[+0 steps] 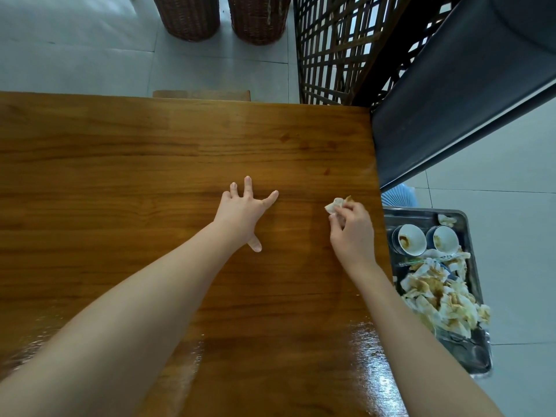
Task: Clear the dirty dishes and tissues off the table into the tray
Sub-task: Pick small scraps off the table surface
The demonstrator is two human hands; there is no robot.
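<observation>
Pinching stained tissue (338, 204), right hand (353, 228), table edge (374, 182)

Lighting is soft, even daylight, moderately bright, with a cool cast on the floor tiles (75, 61). Strong specular glare breaks across the varnished table (150, 164) along its near edge, heaviest at near right. Shadows are faint and diffuse; only a weak one lies under the left hand (240, 212). Wide-angle distortion stretches the forearms (120, 326) at the near corners and tilts the lattice screen (331, 49) at far right. Centre focus is sharp; near edges are slightly soft.
</observation>
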